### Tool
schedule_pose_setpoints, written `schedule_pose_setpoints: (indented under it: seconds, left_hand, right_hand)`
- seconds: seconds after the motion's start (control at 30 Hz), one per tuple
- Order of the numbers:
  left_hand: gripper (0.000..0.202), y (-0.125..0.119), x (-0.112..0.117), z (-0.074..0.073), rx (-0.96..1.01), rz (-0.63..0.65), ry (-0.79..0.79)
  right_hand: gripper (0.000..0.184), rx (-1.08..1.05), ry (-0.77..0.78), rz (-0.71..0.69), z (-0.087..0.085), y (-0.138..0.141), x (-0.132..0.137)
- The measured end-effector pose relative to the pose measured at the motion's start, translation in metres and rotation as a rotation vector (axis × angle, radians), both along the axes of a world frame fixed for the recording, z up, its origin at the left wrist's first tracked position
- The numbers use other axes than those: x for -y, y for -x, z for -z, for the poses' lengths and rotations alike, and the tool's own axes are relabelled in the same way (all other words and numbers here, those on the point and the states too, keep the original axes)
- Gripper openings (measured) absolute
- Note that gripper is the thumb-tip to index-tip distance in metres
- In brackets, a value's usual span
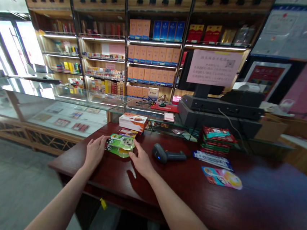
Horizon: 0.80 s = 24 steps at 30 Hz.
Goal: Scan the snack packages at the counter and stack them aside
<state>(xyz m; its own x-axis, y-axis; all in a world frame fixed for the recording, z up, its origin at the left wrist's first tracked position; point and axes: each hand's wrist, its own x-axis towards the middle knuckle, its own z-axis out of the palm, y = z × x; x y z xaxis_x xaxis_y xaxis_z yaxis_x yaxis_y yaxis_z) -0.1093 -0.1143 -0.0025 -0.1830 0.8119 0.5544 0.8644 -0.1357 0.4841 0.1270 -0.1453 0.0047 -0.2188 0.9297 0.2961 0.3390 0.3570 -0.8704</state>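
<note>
Two flat, rounded green packs with panda pictures (120,142) are at the left part of the dark red desk, one partly over the other. At their left end, the fingers of my left hand (94,153) grip the edge. My right hand (141,161) has its thumb and fingers on their right end. Just behind the packs is a white and orange box (133,121), on top of a dark flat packet. To the right of my right hand lies a black barcode scanner (167,154) with a blue light.
On the desk (178,193) at right lie a colourful flat pack (222,177), blue-white packets (213,159) and a stack of red-green packets (216,139). Behind stand a checkout machine (221,110) with a pink notice (213,68), a glass counter (58,116) and stocked shelves.
</note>
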Motion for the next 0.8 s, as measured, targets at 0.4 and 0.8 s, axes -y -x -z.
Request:
schedule_pose_setpoints:
  seconds: [0.4,0.8]
  left_hand:
    - [0.046,-0.001,0.001,0.007,-0.102,-0.092,0.077]
    - [0.044,-0.003,0.005,0.002,-0.151,-0.145,0.232]
  right_hand:
    - [0.071,0.022,0.009,-0.019,0.011,0.005,0.002]
    - [0.066,0.144,-0.047,0.036,0.016,0.009,0.005]
